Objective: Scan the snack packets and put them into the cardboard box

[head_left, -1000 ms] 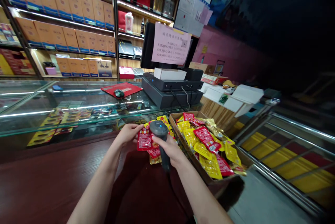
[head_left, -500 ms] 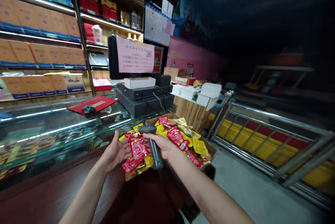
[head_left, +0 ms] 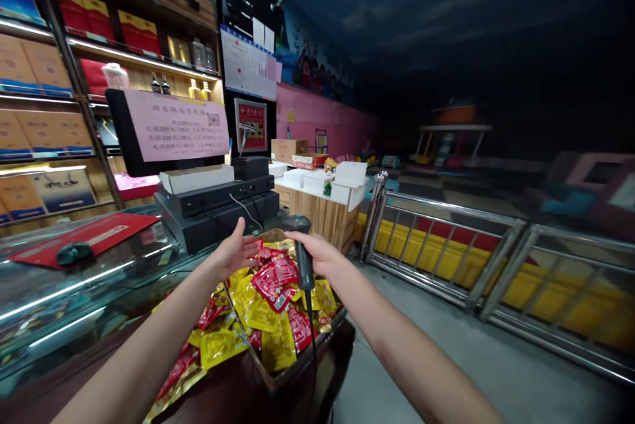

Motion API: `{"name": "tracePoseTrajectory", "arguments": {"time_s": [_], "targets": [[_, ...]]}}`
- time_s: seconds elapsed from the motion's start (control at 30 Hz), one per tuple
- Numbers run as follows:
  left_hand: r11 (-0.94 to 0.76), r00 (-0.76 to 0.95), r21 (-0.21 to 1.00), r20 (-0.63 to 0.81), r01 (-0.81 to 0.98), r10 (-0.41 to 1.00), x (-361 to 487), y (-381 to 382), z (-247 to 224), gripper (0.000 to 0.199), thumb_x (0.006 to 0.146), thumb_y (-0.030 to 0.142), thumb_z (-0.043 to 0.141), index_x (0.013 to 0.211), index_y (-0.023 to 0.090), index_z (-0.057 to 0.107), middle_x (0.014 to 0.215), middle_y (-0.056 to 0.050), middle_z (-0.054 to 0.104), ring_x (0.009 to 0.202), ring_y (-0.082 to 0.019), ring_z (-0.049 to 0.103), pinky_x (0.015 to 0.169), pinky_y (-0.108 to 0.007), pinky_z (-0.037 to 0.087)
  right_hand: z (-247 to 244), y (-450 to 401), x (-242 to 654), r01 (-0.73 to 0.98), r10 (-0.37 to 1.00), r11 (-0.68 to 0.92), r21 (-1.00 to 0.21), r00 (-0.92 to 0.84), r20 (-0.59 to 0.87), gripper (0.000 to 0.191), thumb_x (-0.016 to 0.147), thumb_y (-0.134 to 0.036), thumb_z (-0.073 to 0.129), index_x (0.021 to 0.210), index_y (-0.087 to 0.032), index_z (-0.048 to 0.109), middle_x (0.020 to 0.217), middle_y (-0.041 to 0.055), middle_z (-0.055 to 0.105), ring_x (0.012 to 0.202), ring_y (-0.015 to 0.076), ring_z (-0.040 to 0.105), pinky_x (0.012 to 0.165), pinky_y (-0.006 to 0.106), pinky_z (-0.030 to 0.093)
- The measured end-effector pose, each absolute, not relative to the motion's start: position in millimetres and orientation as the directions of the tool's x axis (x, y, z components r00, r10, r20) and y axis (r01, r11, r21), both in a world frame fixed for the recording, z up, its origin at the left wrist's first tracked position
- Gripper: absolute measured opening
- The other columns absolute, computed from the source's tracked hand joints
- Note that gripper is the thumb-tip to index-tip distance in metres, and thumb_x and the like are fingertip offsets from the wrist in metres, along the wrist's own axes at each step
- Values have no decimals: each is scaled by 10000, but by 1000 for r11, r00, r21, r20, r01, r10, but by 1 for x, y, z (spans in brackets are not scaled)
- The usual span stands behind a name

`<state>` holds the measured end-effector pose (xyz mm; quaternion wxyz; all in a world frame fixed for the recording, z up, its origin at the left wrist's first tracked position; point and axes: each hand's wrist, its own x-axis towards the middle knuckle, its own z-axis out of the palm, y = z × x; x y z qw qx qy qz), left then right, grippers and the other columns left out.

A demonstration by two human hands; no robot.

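My right hand [head_left: 320, 253] is wrapped around the handle of a dark barcode scanner [head_left: 304, 265], whose cable hangs down from the grip. My left hand [head_left: 237, 253] is open, fingers stretched toward the right, at the left edge of the pile; whether its fingertips touch a packet I cannot tell. Below both hands stands an open cardboard box [head_left: 272, 381] full of snack packets, among them a red packet [head_left: 275, 278] and a yellow packet [head_left: 278, 344]. More packets [head_left: 221, 346] lie loose left of the box, partly hidden by my left forearm.
At the left, a glass counter carries a red mat [head_left: 94, 236] and a mouse [head_left: 73, 253]. Behind are a monitor with a pink notice [head_left: 181, 123] and a dark cash drawer [head_left: 223, 212]. Metal railings [head_left: 446, 239] stand at the right.
My view has swung right, bringing more of the box and railings in. Both hands have moved from over the loose packets to over the box, the scanner still in my right hand.
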<state>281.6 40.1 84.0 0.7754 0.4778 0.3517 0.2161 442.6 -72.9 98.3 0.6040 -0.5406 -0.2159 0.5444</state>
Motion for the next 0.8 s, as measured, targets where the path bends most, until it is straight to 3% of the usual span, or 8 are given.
{"name": "tracePoseTrajectory", "arguments": {"time_s": [0.2,0.5,0.8], "targets": [[438,595,899,-343,-17,727,218,49,63,889,766,719,318,1341,43,366,1372,-255,397,1167,-310,496,779,-380,516,90,-84,420,-457,920,-144,-878,264,-289,50,710,-123,626,728,-141,583,462,-29,572,389,96,519,456,215,485],[382,412,924,-346,-6,843,113,19,22,761,774,681,390,1201,67,530,1248,-222,541,1089,-276,559,824,-349,484,41,-84,315,-393,977,-144,-908,92,-194,219,575,-171,737,773,-146,645,626,-31,623,541,67,537,555,178,438],[281,293,958,-285,57,913,65,4,-39,724,740,675,461,1150,94,593,1173,-173,610,1066,-285,565,809,-326,451,-14,-82,245,-436,938,-271,-858,79,-337,285,539,-171,743,804,-130,649,722,1,656,629,93,579,634,210,461]]}}
